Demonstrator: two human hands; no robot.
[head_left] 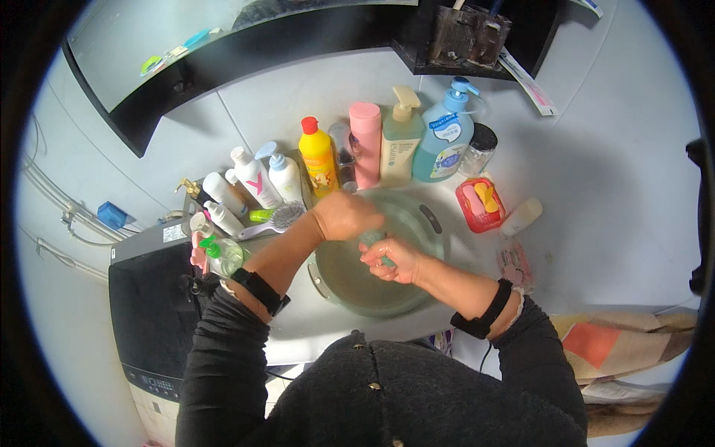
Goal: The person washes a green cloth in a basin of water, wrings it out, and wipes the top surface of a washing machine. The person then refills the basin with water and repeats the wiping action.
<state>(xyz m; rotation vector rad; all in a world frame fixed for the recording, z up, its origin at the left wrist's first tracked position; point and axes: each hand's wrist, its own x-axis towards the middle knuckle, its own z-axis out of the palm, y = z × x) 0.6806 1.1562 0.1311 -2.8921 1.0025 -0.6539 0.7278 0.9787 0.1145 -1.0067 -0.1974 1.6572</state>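
Note:
A round grey-green basin [365, 300] sits on the white counter in front of me, with cloudy water inside. Over it, my right hand [395, 259] is closed around a wet, bunched grey-green cloth [372, 238], whose ends poke out above and below the fingers. Just above and to the left of that, my left hand [347, 216] is curled like a fist, close to the cloth's upper end. Motion blurs its fingers, and whatever they grip is hidden.
Several bottles line the wall behind the basin, including a yellow bottle [319, 160] and a blue pump bottle [444, 138]. A hairbrush [286, 216] lies left of the basin; a red soap dish [480, 206] stands right. A black-topped washing machine [153, 298] is at left.

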